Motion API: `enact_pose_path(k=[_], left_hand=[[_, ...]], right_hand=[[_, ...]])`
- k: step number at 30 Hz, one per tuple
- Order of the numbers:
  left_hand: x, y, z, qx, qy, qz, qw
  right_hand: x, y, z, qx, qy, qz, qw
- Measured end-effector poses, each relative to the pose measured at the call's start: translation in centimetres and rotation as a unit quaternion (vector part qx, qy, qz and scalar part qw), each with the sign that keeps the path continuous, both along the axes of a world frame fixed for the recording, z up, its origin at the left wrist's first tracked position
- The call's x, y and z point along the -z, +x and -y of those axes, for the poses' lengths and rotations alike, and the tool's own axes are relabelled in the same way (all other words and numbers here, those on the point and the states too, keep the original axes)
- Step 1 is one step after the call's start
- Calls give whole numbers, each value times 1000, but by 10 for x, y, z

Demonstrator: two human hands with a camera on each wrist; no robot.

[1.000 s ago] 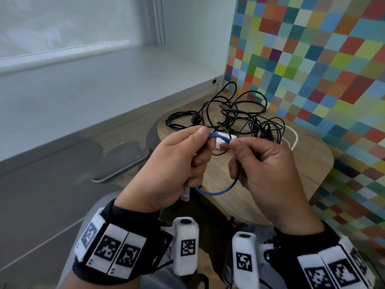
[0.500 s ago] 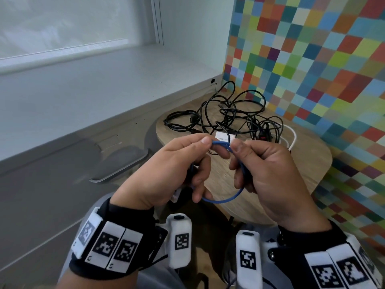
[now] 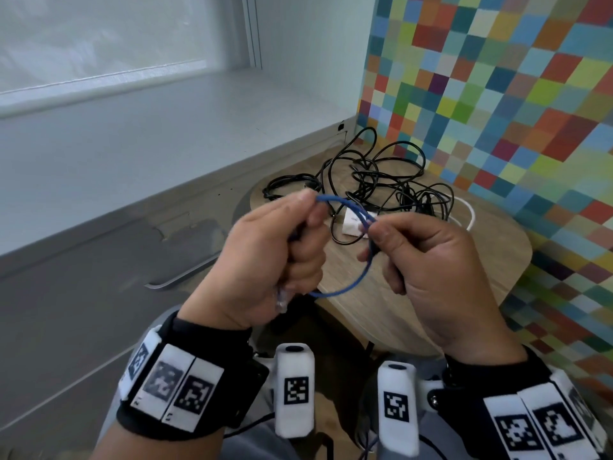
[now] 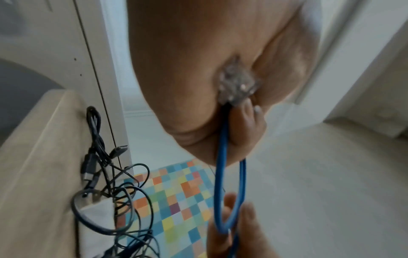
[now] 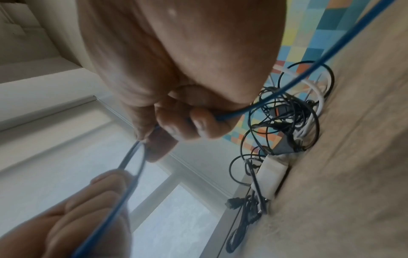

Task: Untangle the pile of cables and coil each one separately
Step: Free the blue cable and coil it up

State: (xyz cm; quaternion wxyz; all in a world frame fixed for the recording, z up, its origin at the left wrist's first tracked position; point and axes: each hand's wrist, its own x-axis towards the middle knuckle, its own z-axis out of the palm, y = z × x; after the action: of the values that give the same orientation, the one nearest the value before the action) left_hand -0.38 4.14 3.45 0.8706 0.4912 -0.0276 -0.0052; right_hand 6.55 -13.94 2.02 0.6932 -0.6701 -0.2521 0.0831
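A thin blue cable (image 3: 360, 214) arcs in a loop between my two hands, above the near edge of the wooden table (image 3: 447, 293). My left hand (image 3: 310, 210) is closed in a fist round it, thumb on top. The cable's clear plug (image 3: 282, 300) pokes out under that fist and shows close up as the clear plug (image 4: 237, 85) in the left wrist view. My right hand (image 3: 373, 242) pinches the loop's right side between thumb and fingers, and the blue cable (image 5: 287, 87) runs on past it. A tangled pile of black cables (image 3: 381, 180) lies further back on the table.
A white cable (image 3: 469, 214) curves at the pile's right edge, and a small white block (image 3: 355, 222) lies among the black strands. A multicoloured checked wall (image 3: 497, 111) rises right of the table. A grey ledge (image 3: 149, 144) under a window runs along the left.
My left hand's lower fingers, loosened half a second ago, have curled back into a tight fist on the blue cable and its thumb has risen. The right hand has barely moved.
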Motion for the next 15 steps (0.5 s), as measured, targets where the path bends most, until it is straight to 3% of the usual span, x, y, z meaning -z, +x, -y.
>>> enact_pose_path(k=[5,8,12,15], left_hand=[[-16,-9,-22,-110,-127,81,982],[-25,-16,-33,-208,-131,93,965],[-26,-11,-19,-329,34,78,940],[-19,-3,0,-327,171,101,924]], right_hand=[[7,10,11,69,-31,60,995],[12,19,18,110,-65,54,990],[11,18,17,139,-164,96,972],[12,6,5,102,-286,144,942]])
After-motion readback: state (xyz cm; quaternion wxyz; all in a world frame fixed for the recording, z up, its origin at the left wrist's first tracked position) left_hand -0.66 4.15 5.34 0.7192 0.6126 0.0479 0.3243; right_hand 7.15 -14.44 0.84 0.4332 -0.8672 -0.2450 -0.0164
